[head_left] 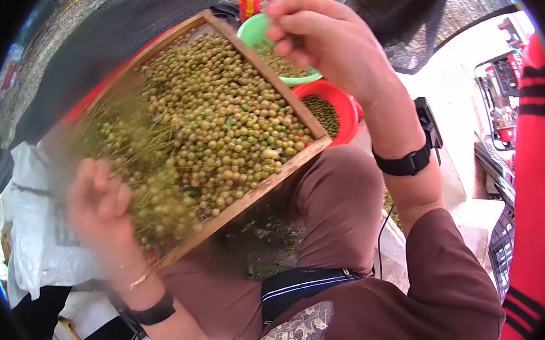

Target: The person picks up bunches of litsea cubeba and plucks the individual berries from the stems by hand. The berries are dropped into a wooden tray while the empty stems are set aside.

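A wooden-framed tray point(288, 169) full of small round yellow-green berries point(219, 123) lies tilted across my lap. Over its left side, my left hand point(101, 201) is blurred, its fingers curled around a bunch of thin green stems point(141, 151). The stems and some berries below them are smeared by motion. Raised above the far right corner of the tray is my right hand point(323, 37), in front of a green basin point(253, 29). Its fingers are bent together; something small and dark shows between them, too hidden to name.
Beside the tray stands a red basin point(345, 111) holding darker green berries. A white plastic bag point(52, 229) hangs at the left. On the right are a red sleeve with black stripes point(531, 171) and a dark crate point(502, 248). Dark netting point(413, 15) covers the far side.
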`<state>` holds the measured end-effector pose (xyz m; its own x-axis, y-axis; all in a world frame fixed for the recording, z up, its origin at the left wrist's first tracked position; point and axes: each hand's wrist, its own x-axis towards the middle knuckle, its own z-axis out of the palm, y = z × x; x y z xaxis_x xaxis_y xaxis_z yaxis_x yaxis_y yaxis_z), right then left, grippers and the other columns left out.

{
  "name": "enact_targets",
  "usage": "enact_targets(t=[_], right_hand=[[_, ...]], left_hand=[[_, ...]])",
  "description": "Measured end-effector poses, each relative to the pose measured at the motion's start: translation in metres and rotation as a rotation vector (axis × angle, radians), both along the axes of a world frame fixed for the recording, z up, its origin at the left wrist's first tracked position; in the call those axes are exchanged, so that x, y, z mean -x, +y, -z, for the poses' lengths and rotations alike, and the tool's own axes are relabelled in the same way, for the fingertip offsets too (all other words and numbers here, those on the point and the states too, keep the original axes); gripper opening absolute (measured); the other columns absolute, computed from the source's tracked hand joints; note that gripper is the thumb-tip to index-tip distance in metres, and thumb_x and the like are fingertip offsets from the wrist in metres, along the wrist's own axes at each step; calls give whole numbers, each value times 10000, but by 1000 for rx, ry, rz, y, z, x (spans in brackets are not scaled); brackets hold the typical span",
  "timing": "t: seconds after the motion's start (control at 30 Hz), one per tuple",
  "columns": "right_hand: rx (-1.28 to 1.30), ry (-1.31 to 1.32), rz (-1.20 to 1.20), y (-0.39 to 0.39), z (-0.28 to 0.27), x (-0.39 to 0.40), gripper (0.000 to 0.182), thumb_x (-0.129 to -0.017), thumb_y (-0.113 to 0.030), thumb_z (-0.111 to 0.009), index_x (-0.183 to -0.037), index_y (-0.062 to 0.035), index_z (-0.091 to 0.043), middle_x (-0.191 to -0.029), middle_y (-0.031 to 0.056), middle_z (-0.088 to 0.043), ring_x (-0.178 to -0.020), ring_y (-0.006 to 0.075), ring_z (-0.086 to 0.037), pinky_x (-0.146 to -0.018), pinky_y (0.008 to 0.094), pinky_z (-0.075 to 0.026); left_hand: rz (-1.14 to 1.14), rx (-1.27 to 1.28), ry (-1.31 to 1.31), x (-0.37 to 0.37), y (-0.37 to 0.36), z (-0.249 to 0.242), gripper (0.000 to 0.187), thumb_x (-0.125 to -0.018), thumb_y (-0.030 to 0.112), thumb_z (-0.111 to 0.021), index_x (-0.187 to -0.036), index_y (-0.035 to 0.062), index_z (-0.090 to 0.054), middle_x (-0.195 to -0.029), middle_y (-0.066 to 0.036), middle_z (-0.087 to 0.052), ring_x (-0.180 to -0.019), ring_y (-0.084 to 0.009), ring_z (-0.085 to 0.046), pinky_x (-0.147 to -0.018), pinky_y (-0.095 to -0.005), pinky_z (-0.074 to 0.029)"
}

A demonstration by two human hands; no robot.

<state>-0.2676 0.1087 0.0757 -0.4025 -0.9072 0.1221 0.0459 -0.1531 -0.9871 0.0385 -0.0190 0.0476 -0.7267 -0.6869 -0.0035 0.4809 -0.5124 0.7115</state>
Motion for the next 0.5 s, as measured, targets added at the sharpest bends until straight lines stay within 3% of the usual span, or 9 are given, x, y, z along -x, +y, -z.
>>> enact_targets(t=[0.07, 0.13, 0.2, 0.23, 0.33, 0.4, 0.5], right_hand=[[-20, -27, 76, 21, 12, 31, 182, -817, -90, -494, -943, 7, -582, -801, 63, -602, -691, 103, -564, -592, 200, -447], [-126, -36, 199, 41, 36, 56, 180, -824, -74, -478, -952, 14, -569, -784, 59, -589, -701, 119, -564, -599, 207, -448], [-248, -9, 304, 58, 72, 74, 175, -806, -66, -486, -933, 11, -578, -781, 58, -581, -691, 130, -555, -601, 238, -436], [-383, 214, 309, 68, 92, 82, 203, -780, -70, -489, -933, 15, -593, -778, 69, -595, -699, 140, -565, -620, 254, -447], [-729, 912, 185, 74, 130, 94, 279, -725, -86, -496, -951, 20, -620, -788, 104, -633, -731, 153, -588, -674, 286, -462], [-565, 876, 274, 64, 115, 62, 283, -743, -92, -495, -975, 25, -607, -829, 117, -642, -784, 149, -599, -709, 276, -461], [-263, 661, 72, 38, 59, -15, 300, -772, -60, -502, -1049, 21, -582, -934, 95, -635, -902, 138, -590, -796, 262, -455]], left_hand=[[-214, -29, -83, -2, 2, -2, 73, -845, 111, -498, -819, 55, -459, -713, -26, -487, -438, -51, -346, -382, -185, -254], [-233, -17, -106, 0, 5, -6, 79, -835, 113, -521, -846, 48, -476, -714, -27, -487, -489, -72, -380, -422, -204, -285], [-455, -129, -194, 6, 9, -6, 102, -825, 113, -541, -879, 31, -512, -744, -46, -510, -550, -100, -415, -475, -232, -323], [-257, -133, -64, -5, -2, 7, 116, -814, 107, -553, -882, 12, -549, -784, -81, -546, -610, -131, -456, -536, -268, -367], [-335, -189, -75, 5, 1, 17, 89, -798, 93, -572, -814, 6, -564, -834, -121, -579, -735, -174, -558, -613, -321, -426], [-337, -298, -8, 6, 0, 25, 100, -826, 80, -534, -846, -14, -561, -934, -159, -605, -875, -221, -596, -685, -351, -460], [-396, -342, 8, 12, 1, 29, 93, -848, 79, -496, -819, -4, -525, -946, -173, -594, -869, -243, -596, -728, -387, -471]])
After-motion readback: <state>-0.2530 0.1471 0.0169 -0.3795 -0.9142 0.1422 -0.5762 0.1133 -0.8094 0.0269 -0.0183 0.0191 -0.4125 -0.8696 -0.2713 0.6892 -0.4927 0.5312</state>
